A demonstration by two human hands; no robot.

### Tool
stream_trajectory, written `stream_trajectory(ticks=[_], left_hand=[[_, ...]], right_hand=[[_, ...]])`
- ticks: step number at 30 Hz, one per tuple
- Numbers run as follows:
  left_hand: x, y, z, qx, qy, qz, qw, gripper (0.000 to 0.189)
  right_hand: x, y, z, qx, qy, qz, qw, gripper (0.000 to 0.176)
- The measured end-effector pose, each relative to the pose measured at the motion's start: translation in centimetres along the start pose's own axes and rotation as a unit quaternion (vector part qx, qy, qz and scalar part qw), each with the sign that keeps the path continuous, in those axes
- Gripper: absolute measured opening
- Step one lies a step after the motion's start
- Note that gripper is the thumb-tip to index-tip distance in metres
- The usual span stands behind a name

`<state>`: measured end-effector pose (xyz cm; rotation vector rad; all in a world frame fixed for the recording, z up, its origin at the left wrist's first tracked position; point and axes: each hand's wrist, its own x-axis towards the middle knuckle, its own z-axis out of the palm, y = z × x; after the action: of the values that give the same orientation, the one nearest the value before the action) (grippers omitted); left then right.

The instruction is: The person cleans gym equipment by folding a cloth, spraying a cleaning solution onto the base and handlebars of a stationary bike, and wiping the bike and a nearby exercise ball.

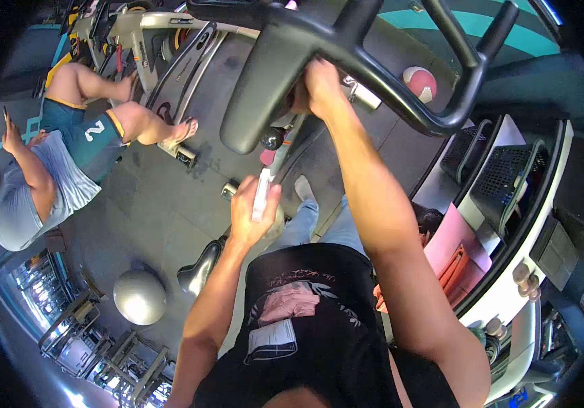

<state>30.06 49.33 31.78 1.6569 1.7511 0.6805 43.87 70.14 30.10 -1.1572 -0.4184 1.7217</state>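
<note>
My left hand (251, 214) is closed round a narrow white object (261, 194) with printing on it, thumb on one side and fingers on the other. A pink piece (267, 157) shows at its far end, right by a round black knob (272, 139) on the bike. My right hand (322, 88) reaches up against the underside of the black handlebar unit (264, 88) of an exercise bike, its fingers mostly hidden behind it. Below my left hand, the black bike saddle (200, 267) shows beside my forearm.
A seated person (54, 163) holding a phone is at the left. A silver exercise ball (140, 297) lies on the grey floor. To the right, a white shelf unit (503, 299) holds black baskets (506, 180) and a pink sheet (452, 238). A red-and-white ball (420, 84) lies beyond the handlebars.
</note>
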Motion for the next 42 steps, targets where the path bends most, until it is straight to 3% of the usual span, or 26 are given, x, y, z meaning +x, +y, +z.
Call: stream_trajectory(ticks=[1,3,4,6,7,9,20,21,23,25,27,29,31,33,35,36,37,39,41,42], left_hand=[[-0.6,-0.1,-0.4,0.0,0.001,-0.002,1.0,0.017],[-1.2,-0.6,-1.1,0.002,0.009,0.001,1.0,0.015],[-1.4,-0.4,-1.4,-0.006,0.013,-0.018,1.0,0.014],[-1.5,-0.2,-2.1,-0.007,0.005,-0.016,1.0,0.014],[-1.4,-0.2,-2.3,-0.008,-0.004,-0.016,1.0,0.014],[-0.8,-0.1,-2.7,-0.009,-0.009,-0.017,1.0,0.014],[-0.9,1.0,-2.2,-0.023,0.013,-0.02,0.999,0.014],[-1.3,0.7,-2.3,-0.03,0.016,-0.03,0.999,0.014],[-2.1,0.2,-2.4,-0.037,0.018,-0.038,0.998,0.014],[-2.9,-0.2,-3.0,-0.034,0.009,-0.043,0.998,0.014],[-3.4,-0.4,-3.4,-0.029,0.003,-0.042,0.999,0.014],[-3.6,-1.0,-3.5,-0.013,0.013,-0.036,0.999,0.014],[-3.9,-1.2,-3.7,-0.02,0.004,-0.045,0.999,0.014],[-3.8,-1.4,-3.9,-0.034,-0.011,-0.09,0.995,0.015],[-3.9,-1.9,-4.1,-0.036,-0.018,-0.067,0.997,0.016],[-4.0,-1.9,-4.4,-0.033,-0.004,-0.056,0.998,0.017],[-4.0,-2.1,-4.7,-0.03,0.014,-0.043,0.998,0.017],[-4.8,-2.3,-5.8,-0.002,0.021,-0.041,0.999,0.018],[-5.7,-2.4,-6.4,-0.038,0.051,-0.065,0.996,0.019],[-6.2,-3.1,-6.6,-0.03,0.055,-0.057,0.996,0.019]], right_hand=[[0.1,2.1,-1.5,0.058,0.036,-0.037,0.997,0.03],[-1.6,3.7,-2.5,0.056,-0.011,-0.163,0.985,0.032],[-1.3,3.9,-2.9,0.057,-0.011,-0.163,0.985,0.032],[0.1,3.6,-3.7,-0.094,-0.011,-0.095,0.991,0.031],[1.9,2.5,-4.0,-0.142,-0.031,-0.016,0.989,0.034],[6.4,1.2,-4.2,-0.367,-0.106,0.077,0.921,0.033],[3.7,3.3,-0.1,-0.091,-0.025,-0.089,0.992,0.02],[5.8,6.4,-0.9,-0.047,0.022,-0.186,0.981,0.024],[2.0,6.4,-1.6,0.008,0.062,-0.235,0.97,0.027],[-0.2,8.0,-1.6,0.077,0.11,-0.349,0.928,0.026],[-3.3,9.5,-2.3,0.067,0.135,-0.378,0.913,0.029],[-8.0,9.7,-2.9,-0.01,0.112,-0.353,0.929,0.032],[-8.5,19.2,-3.7,0.06,0.117,-0.265,0.955,0.036],[-12.4,14.9,-3.1,-0.213,0.002,-0.287,0.934,0.04],[-14.4,17.1,-2.7,-0.298,-0.047,-0.211,0.93,0.04],[-14.4,18.7,-3.4,-0.169,-0.093,-0.145,0.971,0.038],[-14.4,23.1,-4.5,-0.028,-0.016,-0.015,0.999,0.035],[-14.6,22.4,-7.2,0.001,0.117,0.01,0.993,0.037],[-14.3,16.5,-8.7,-0.115,0.124,-0.115,0.979,0.038],[-13.3,12.5,-8.5,0.012,0.09,-0.131,0.987,0.038]])
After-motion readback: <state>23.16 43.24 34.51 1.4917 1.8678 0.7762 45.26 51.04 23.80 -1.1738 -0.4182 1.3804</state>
